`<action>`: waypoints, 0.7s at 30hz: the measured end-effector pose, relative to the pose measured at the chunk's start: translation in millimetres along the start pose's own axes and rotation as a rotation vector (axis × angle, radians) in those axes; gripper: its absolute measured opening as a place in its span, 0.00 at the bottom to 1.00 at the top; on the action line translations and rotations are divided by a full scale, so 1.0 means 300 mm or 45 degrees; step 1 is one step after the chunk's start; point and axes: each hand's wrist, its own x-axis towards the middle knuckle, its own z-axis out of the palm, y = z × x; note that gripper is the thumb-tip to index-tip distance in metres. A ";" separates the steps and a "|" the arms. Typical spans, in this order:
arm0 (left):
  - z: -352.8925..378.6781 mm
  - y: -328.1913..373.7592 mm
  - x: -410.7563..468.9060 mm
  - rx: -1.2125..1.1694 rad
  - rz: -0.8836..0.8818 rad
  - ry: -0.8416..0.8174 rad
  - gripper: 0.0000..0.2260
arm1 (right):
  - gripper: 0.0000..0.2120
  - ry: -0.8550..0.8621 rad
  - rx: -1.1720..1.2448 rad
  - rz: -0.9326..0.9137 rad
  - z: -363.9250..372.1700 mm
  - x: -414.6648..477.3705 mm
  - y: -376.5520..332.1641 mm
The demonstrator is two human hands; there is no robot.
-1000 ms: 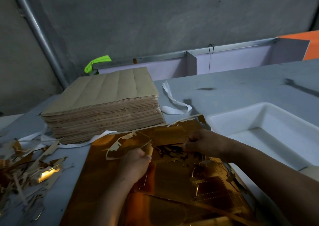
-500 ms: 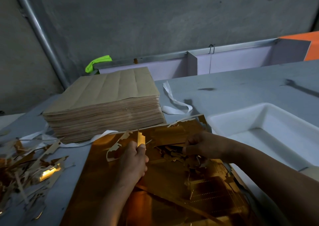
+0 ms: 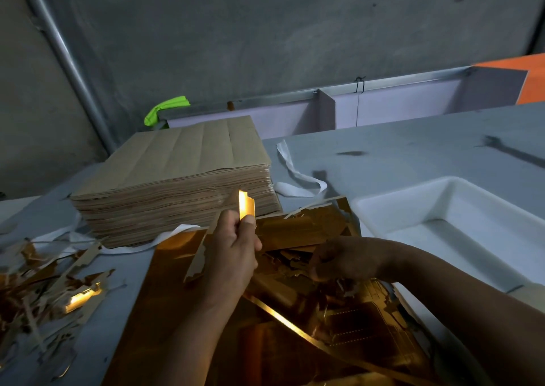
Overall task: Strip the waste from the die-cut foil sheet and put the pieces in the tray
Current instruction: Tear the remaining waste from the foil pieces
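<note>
A gold die-cut foil sheet (image 3: pixel 165 312) lies on the grey table in front of me, its far part torn and ragged. My left hand (image 3: pixel 233 256) is raised above it and pinches a narrow strip of foil waste (image 3: pixel 246 205) whose tip glints; the strip hangs down behind the hand. My right hand (image 3: pixel 342 259) rests on the torn middle of the sheet, fingers curled on the foil there. A white tray (image 3: pixel 413 208) stands to the right of the sheet, and the part I can see holds nothing.
A thick stack of brown paper sheets (image 3: pixel 177 179) stands just beyond the foil. Several foil and paper scraps (image 3: pixel 53 285) lie heaped at the left. A white paper band (image 3: pixel 298 176) curls behind the sheet. A concrete wall rises at the back.
My left hand has risen and pulled the waste strip up and away from the sheet. My right hand has stayed pressed on the torn middle.
</note>
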 end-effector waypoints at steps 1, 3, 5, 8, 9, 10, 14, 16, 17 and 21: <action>0.001 0.012 -0.001 -0.025 0.022 -0.003 0.07 | 0.06 -0.015 0.002 -0.002 0.000 -0.002 0.000; 0.002 0.033 -0.003 -0.073 0.065 -0.002 0.07 | 0.08 -0.042 -0.010 0.013 0.000 -0.004 0.001; 0.003 0.053 -0.004 -0.113 0.102 0.010 0.08 | 0.12 -0.066 -0.015 0.032 -0.001 -0.007 -0.002; 0.005 0.081 -0.005 -0.229 0.120 0.040 0.08 | 0.16 -0.094 -0.010 0.059 0.000 -0.011 -0.013; 0.006 0.089 -0.006 -0.281 0.117 0.046 0.08 | 0.17 -0.100 0.000 0.065 0.001 -0.011 -0.014; 0.006 0.095 -0.006 -0.329 0.112 0.052 0.08 | 0.18 -0.108 0.016 0.071 0.002 -0.012 -0.015; 0.000 0.116 -0.004 -0.521 0.083 0.066 0.09 | 0.13 -0.122 0.105 0.086 0.005 -0.015 -0.020; -0.005 0.125 -0.002 -0.615 0.081 0.072 0.09 | 0.12 -0.127 0.119 0.103 0.006 -0.015 -0.021; -0.008 0.128 -0.001 -0.649 0.085 0.074 0.10 | 0.12 -0.130 0.121 0.109 0.006 -0.014 -0.021; -0.013 0.148 0.004 -0.785 0.105 0.067 0.11 | 0.16 -0.123 0.111 0.135 0.005 -0.009 -0.018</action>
